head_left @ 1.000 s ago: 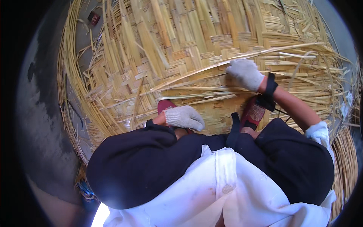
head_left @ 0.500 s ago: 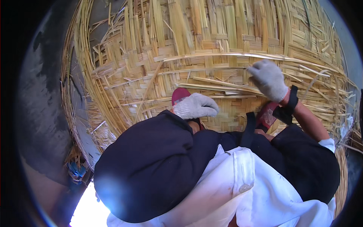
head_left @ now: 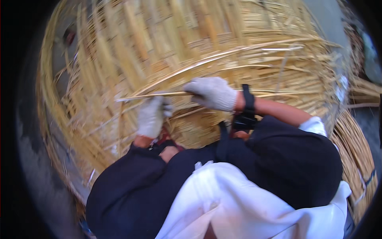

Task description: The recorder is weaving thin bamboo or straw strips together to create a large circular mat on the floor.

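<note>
Across the woven cane mat (head_left: pixel 191 131) both of my hands work in pale knitted gloves. My right hand (head_left: pixel 211 92) is closed, its fingers pinching a thin, pale cane strip (head_left: pixel 167 94). The strip's light end sticks out to the left, beyond my left hand (head_left: pixel 150 116). That hand has its fingers curled, and the strip crosses at its upper edge. Motion blur hides whether the left fingers grip it. Other long loose strips (head_left: pixel 223 53) arch over the mat just beyond my hands.
My dark-clothed knees (head_left: pixel 294 159) and a white cloth (head_left: pixel 215 191) fill the near side. A tied bundle of thin stalks (head_left: pixel 356 155) lies at the right. Long strips curve along the mat's left edge (head_left: pixel 49 87), beside grey floor (head_left: pixel 36 171). A dark strap (head_left: pixel 248 99) circles my right wrist.
My right hand has moved left and now grips a cane strip. My left hand has shifted left, from beside my foot up to the strip. The view has turned and moved right.
</note>
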### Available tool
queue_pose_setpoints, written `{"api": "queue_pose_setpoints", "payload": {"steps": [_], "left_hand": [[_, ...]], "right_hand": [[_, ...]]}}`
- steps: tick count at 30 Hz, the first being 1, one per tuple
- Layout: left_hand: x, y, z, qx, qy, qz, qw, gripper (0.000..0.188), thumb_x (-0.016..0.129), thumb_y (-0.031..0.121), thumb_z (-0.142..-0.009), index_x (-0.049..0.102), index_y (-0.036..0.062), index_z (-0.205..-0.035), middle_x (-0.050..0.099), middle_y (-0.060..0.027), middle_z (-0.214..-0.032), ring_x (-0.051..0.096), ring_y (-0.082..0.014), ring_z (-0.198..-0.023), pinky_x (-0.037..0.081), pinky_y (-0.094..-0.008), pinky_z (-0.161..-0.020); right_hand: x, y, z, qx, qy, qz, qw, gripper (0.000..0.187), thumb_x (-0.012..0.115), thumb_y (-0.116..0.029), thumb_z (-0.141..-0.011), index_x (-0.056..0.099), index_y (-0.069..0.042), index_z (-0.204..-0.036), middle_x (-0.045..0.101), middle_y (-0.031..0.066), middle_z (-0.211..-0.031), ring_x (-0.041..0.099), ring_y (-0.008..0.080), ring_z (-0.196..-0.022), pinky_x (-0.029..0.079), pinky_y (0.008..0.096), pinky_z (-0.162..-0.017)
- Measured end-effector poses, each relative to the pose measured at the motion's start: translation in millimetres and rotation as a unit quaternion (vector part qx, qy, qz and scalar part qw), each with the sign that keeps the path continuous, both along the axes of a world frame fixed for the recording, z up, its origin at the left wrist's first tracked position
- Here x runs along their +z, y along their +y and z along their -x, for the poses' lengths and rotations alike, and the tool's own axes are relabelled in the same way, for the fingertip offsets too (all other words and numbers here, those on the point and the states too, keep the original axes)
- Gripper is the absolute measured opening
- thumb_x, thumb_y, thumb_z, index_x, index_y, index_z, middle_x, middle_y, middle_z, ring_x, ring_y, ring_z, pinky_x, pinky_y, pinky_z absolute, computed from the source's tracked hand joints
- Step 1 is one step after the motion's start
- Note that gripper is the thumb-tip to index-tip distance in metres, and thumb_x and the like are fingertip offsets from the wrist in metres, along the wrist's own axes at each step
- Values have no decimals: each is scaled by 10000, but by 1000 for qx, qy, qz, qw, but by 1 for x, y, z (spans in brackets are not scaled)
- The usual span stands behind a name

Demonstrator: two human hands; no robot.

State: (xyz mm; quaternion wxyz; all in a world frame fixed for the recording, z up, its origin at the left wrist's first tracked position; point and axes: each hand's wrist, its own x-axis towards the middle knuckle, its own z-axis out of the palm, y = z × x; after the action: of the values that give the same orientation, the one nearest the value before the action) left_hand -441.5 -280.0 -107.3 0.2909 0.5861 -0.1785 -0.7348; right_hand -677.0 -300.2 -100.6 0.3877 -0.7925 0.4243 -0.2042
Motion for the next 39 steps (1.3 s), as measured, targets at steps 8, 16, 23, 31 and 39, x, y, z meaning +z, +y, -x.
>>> {"api": "queue_pose_setpoints", "payload": {"steps": [8,16,23,31,39], "left_hand": [[-18,-23,-79,196,73,158,965,217,555,250,-912,564,73,-1037,569,-41,-884,533,-152,-755,446,-267,-630],[-2,-24,-27,124,113,101,981,249,583,200,-891,547,37,-1075,622,-128,-960,605,-274,-965,553,-418,-763],[18,-21,-6,85,156,157,971,185,549,158,-906,545,26,-1037,613,-138,-974,622,-270,-917,561,-415,-768],[13,-27,12,175,-22,77,981,288,589,80,-829,500,-5,-1090,600,-152,-958,614,-304,-892,536,-406,-759],[18,-16,0,123,54,201,970,270,624,183,-864,513,62,-1078,622,-102,-932,628,-214,-838,548,-354,-704]], "right_hand": [[-23,6,37,-58,113,31,991,121,608,-188,-766,601,-108,-856,585,87,-743,604,296,-710,481,398,-601],[1,1,8,-60,80,71,992,93,624,-182,-718,591,-103,-754,555,88,-704,597,286,-718,478,398,-609],[4,-3,8,-119,-27,-94,988,147,657,-210,-694,671,-101,-792,603,70,-789,602,260,-778,481,374,-661],[4,-2,-13,-10,152,130,980,42,629,-145,-700,609,-125,-731,548,79,-677,583,275,-660,464,401,-542],[23,-39,-14,-74,-51,-379,921,104,628,-127,-792,643,-25,-797,596,30,-644,573,143,-546,465,277,-511]]}}
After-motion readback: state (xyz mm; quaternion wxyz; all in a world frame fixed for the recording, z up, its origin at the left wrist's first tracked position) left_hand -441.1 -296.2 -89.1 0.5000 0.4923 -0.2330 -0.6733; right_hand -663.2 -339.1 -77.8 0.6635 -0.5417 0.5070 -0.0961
